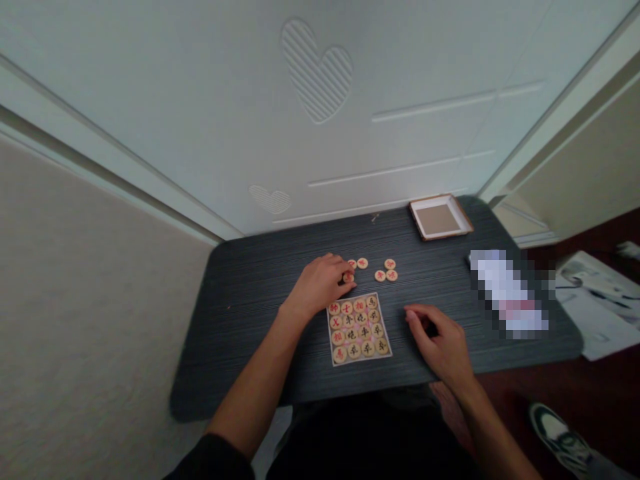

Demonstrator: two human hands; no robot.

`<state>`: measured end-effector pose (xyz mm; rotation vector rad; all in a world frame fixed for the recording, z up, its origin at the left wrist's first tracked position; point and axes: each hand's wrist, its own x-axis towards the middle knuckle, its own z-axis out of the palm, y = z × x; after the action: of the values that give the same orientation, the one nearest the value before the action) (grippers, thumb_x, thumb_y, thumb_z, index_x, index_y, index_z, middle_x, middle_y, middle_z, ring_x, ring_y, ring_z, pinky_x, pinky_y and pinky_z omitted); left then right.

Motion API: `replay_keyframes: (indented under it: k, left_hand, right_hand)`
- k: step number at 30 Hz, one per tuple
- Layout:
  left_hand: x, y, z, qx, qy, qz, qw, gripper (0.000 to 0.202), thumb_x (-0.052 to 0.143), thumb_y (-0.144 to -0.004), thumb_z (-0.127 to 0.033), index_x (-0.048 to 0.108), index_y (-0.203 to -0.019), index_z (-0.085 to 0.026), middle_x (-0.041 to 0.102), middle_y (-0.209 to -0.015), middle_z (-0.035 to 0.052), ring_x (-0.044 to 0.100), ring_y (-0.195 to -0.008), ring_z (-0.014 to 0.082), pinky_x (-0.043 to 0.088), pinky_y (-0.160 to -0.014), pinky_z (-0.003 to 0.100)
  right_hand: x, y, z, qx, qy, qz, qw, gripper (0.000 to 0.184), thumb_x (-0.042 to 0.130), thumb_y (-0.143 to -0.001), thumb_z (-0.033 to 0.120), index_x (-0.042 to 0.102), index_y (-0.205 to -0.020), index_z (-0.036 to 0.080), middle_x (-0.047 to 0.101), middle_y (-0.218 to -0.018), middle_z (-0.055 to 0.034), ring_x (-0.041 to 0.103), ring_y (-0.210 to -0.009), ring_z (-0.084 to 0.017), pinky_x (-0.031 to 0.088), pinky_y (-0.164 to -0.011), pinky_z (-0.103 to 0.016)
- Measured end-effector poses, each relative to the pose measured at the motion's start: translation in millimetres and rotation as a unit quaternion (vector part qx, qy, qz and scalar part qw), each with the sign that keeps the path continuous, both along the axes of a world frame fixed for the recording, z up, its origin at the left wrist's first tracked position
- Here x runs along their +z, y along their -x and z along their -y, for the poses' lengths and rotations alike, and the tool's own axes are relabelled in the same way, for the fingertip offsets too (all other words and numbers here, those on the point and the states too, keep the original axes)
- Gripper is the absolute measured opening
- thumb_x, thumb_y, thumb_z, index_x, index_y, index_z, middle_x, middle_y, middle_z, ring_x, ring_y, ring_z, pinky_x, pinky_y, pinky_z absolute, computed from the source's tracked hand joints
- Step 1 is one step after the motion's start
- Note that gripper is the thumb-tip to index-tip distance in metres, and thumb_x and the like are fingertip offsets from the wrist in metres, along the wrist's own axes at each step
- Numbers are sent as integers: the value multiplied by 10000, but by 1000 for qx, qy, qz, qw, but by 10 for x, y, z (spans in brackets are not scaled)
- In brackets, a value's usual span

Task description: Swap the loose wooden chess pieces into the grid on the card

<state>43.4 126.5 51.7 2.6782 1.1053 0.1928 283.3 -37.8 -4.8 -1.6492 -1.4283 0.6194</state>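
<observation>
The left hand (325, 283) curls about a pale, round, red-marked piece (349, 277) (whether gripped, I cannot tell) beyond a square, white-rimmed tray (363, 361) of similar discs (354, 351) near the front edge of the dark-grey, rectangular table (240, 300), the right hand (437, 337) loosely curled, released, right of the tray.

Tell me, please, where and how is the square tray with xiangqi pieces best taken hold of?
The square tray is probably best held at the middles of its left and right walls, approached from both sides. It lies flat on the dark table, and these walls face each other. Keep it level: its top is open and the xiangqi pieces inside could slide out.
</observation>
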Motion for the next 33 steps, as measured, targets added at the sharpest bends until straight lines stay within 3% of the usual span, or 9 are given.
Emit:
replay_keyframes:
  k: [10, 17, 22, 27, 30, 33]
  left_hand:
    - [14, 11, 20, 22, -3, -15, 1000, 180, 714, -909, -323, 726, -1066, -237, 754, -1028, 48, 665, -990, 252, 530, -878, 377]
    - [44, -19, 16, 28, 14, -33, 999, 99, 658, -899, -237, 724, -972, -232, 749, -937, 41, 670, -922, 242, 544, -808, 356]
    - [193, 6, 142, 32, 41, 120, 991, 201, 668, -872, -197, 702, -1067, -229, 740, -1037, 33, 667, -928, 199, 560, -859, 348]
    - [425, 85, 541, 49, 105, 335, 935, 377, 694, -857, -173, 670, -1229, -228, 682, -1183, 70, 661, -885, 143, 595, -785, 284]
    - [432, 129, 758, 69, 128, 369, 918, 326, 721, -859, -184, 705, -1183, -222, 681, -1129, 68, 664, -828, 131, 609, -793, 294]
    - [328, 179, 896, 91, 147, 367, 914, 238, 729, -894, -217, 740, -1132, -228, 685, -1110, 66, 679, -847, 138, 617, -820, 307]
  right_hand:
    - [-20, -5, 0, -5, 4, 3, 1000, 207, 597, -986, 378, 747, -1030, 242, 766, -896, -22, 694, -755, -178, 551, -731, -301]
    - [13, -3, -3, -7, 8, 12, 1000, 214, 601, -985, 389, 750, -1026, 240, 763, -891, -22, 692, -753, -177, 549, -731, -298]
    - [19, -5, -2, -8, 12, 17, 1000, 235, 588, -987, 401, 752, -1027, 237, 771, -895, -34, 702, -757, -193, 556, -719, -310]
    - [8, -10, -8, -10, 14, 29, 999, 250, 585, -984, 413, 755, -1018, 233, 774, -893, -39, 699, -745, -194, 555, -707, -311]
    - [-5, -17, -13, -11, 21, 35, 999, 255, 590, -981, 421, 756, -1033, 233, 777, -904, -35, 697, -740, -188, 552, -707, -311]
    - [-25, -27, -12, -13, 26, 38, 999, 265, 595, -979, 432, 755, -1050, 232, 782, -923, -36, 706, -754, -192, 553, -716, -317]
